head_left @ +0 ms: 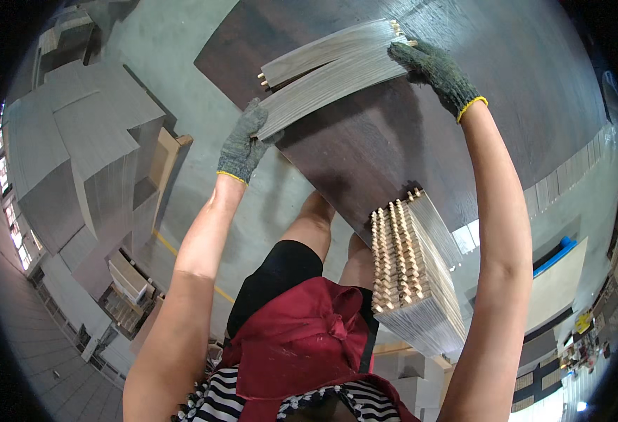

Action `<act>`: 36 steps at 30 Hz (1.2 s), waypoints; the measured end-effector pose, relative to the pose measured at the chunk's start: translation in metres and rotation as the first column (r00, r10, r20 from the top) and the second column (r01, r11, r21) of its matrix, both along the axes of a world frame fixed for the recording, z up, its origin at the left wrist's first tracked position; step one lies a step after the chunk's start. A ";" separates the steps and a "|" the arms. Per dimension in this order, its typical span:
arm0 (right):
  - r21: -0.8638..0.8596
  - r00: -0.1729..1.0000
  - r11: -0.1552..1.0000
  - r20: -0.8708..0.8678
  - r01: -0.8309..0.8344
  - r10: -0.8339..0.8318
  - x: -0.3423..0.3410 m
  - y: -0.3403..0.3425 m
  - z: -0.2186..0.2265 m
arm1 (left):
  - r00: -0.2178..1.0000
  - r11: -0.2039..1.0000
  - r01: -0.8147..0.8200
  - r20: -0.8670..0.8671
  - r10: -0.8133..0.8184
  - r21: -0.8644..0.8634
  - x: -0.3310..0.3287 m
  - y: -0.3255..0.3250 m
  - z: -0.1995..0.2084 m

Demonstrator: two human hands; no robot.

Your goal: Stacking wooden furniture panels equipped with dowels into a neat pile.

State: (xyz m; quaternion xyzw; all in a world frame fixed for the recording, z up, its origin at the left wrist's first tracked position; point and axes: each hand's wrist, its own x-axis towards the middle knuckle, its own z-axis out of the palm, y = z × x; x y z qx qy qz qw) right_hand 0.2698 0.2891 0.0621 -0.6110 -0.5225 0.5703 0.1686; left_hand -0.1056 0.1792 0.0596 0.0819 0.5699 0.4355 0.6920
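Observation:
A long grey wood-grain board (pixel 341 88) spans the gap between my two gloved hands above the dark brown tabletop. At its left end, my left hand (pixel 244 144) in a grey knit glove is closed on the board. The other end is gripped by my right hand (pixel 437 70), in a dark glove with a yellow cuff. Just beyond it lies a second grey board (pixel 319 53), with wooden dowels (pixel 263 79) sticking out of its ends. A narrow, wedge-shaped gap parts the two boards toward the left.
The dark tabletop (pixel 365 133) extends far and right. Near its front edge stands a stack of grey boards (pixel 436 264) with rows of dowels on the ends. Tall piles of grey panels (pixel 105 126) stand on the left. A pale board (pixel 559 281) and a blue object (pixel 555 257) are at right.

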 end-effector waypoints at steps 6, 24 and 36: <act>0.247 0.994 0.968 0.110 -0.033 0.005 -0.006 0.000 -0.005 | 0.995 0.994 -0.096 -0.023 0.095 -0.059 -0.004 0.003 0.001; -0.268 0.899 0.858 0.100 0.438 -0.427 0.134 -0.245 0.076 | 0.717 0.791 0.611 -0.419 -0.557 -0.004 0.132 -0.031 0.077; -0.646 0.313 0.280 -0.067 0.710 -0.947 0.197 -0.499 0.024 | -0.037 0.054 0.982 -0.461 -0.887 -0.183 0.299 -0.086 -0.004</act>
